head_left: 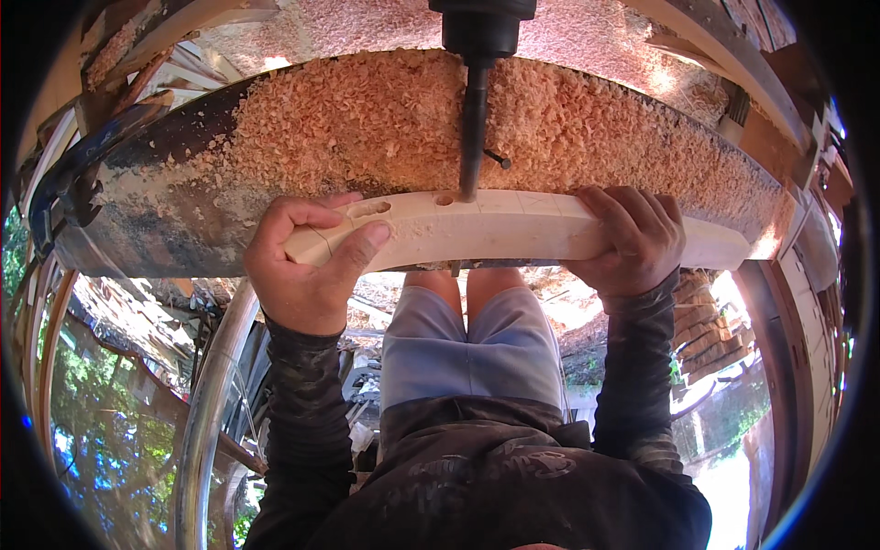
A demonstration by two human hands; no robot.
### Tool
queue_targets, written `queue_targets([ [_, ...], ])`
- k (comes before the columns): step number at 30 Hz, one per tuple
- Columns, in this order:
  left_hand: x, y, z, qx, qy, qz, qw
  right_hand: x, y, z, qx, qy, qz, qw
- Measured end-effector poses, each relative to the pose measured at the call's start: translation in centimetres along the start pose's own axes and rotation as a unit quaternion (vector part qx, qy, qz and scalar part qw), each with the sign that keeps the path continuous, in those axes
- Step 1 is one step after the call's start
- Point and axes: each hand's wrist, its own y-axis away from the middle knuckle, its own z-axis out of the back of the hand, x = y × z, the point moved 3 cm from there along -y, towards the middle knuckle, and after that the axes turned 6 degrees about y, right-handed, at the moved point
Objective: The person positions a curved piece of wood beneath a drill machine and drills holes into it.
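A long pale wooden piece (486,229) lies along the near edge of a dark machine table, with pencil lines across it. An oblong slot is cut near its left end, and a shorter hole sits left of the drill bit (472,137). That bit hangs from a black chuck (481,32), and its tip meets the wood's far upper edge; whether it is inside the wood I cannot tell. My left hand (316,261) grips the left end, thumb beside the slot. Farther right, my right hand (632,234) wraps over the wood, its fingers closed on the far side.
Pinkish wood shavings (348,119) cover much of the dark table (183,220). A small dark bolt (498,159) sticks out just right of the bit. Wooden offcuts (710,335) are piled lower right, and a metal pipe (215,403) rises lower left. Boards (733,55) stand around the far edges.
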Motion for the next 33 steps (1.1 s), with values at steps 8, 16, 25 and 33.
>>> queue_targets([
  [8,-0.01,-0.16,0.2,0.004,-0.003,0.005,1.0,0.15,-0.07,0.18,0.007,-0.008,-0.005,1.0],
  [16,-0.09,-0.16,0.13,0.026,-0.019,0.028,0.999,0.0,-0.09,0.46,0.024,-0.008,-0.021,0.999],
  [25,0.01,-0.34,0.2,0.011,-0.002,0.023,1.0,-0.3,0.47,0.14,0.01,-0.016,-0.018,1.0],
  [33,-0.32,-0.95,0.31,0.054,-0.047,0.002,0.997,-0.05,0.63,0.31,0.015,-0.01,-0.034,0.999],
])
